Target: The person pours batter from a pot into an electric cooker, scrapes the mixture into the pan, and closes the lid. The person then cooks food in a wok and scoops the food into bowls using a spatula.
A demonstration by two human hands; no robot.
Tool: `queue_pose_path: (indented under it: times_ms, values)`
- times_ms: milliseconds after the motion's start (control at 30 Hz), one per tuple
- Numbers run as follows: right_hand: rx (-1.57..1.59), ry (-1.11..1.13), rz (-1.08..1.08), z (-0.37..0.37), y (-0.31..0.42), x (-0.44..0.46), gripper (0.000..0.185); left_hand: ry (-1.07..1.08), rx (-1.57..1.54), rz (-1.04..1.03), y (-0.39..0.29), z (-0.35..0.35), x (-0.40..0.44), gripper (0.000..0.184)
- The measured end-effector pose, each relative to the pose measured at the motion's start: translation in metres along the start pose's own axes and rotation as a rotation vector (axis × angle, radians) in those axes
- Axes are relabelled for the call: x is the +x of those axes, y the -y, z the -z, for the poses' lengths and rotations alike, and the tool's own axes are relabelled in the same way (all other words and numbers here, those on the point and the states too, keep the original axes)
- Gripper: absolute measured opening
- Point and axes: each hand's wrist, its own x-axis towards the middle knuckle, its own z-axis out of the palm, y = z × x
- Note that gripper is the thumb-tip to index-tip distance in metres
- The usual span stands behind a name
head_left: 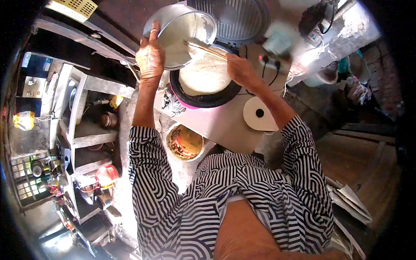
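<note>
My left hand is closed on the rim of a metal bowl, which tips toward a round dark-rimmed pan. Pale, creamy batter lies inside the bowl. More of a whitish layer fills the pan below. In my right hand is a pair of thin wooden chopsticks, their tips reaching into the bowl's mouth. The fingers of that hand are wrapped round the sticks' near end. Whether the batter is flowing between bowl and pan is unclear.
A ribbed dark round plate stands behind the pan. Right of it are a power strip with cords and a white disc with a black centre. Below the table edge sits a bucket of scraps. Wooden shelving stands left.
</note>
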Motion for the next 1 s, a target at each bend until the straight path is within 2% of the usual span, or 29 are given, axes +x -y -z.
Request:
queue_pose_path:
  times_ms: [133,200,267,333,400,467,500,533,600,633,700,733,800,833,933,967,1000]
  values:
    - [-0.110,0.081,0.055,0.021,-0.004,0.010,0.014,0.092,0.045,0.041,0.000,-0.005,0.006,0.060]
    - [-0.247,-0.125,0.186,0.041,0.001,0.014,0.006,0.091,0.019,0.018,0.005,-0.007,0.009,0.062]
    - [-0.340,-0.073,0.164,0.050,-0.003,0.025,0.008,0.081,0.059,-0.038,0.006,-0.007,0.008,0.063]
    - [-0.373,-0.236,0.263,0.071,0.004,0.037,0.010,0.044,0.037,-0.080,0.006,-0.007,0.009,0.063]
    - [-0.361,-0.238,0.185,0.072,0.006,0.042,0.011,0.143,0.028,0.001,0.002,-0.003,0.015,0.062]
    - [0.049,-0.088,0.143,0.046,-0.011,0.032,0.016,0.125,0.019,-0.002,-0.001,-0.005,0.013,0.062]
    - [0.056,0.038,-0.068,0.041,0.001,0.030,0.020,0.105,0.009,0.002,-0.002,-0.006,0.013,0.061]
    - [0.047,0.031,-0.062,0.036,0.003,0.024,0.020,0.094,0.005,0.003,-0.002,-0.008,0.014,0.061]
    - [0.338,0.070,0.075,0.020,0.006,0.010,0.020,0.145,0.009,0.010,0.000,-0.011,0.012,0.062]
    - [0.336,0.069,0.079,0.018,0.003,0.014,0.020,0.187,0.080,0.057,-0.004,-0.010,0.012,0.063]
    - [-0.004,0.083,0.118,0.021,0.003,0.021,0.027,0.174,0.080,0.047,0.000,-0.010,0.011,0.063]
    - [-0.003,0.084,0.117,0.026,0.004,0.022,0.027,0.168,0.081,0.037,0.002,-0.012,0.009,0.064]
    - [-0.023,-0.111,-0.082,0.046,0.006,0.029,0.025,0.150,0.074,0.001,0.010,-0.015,0.008,0.063]
    - [0.002,-0.133,-0.088,0.058,0.010,0.030,0.024,0.128,0.069,-0.038,0.012,-0.016,0.008,0.063]
    - [-0.015,-0.027,-0.193,0.043,-0.003,0.023,0.025,0.139,0.077,-0.006,0.008,-0.013,0.009,0.061]
    - [-0.017,-0.031,-0.192,0.027,-0.010,0.014,0.025,0.134,0.076,-0.008,0.005,-0.012,0.009,0.061]
    - [0.096,-0.055,-0.079,0.004,-0.021,0.002,0.024,0.111,0.083,0.003,0.003,-0.012,0.009,0.061]
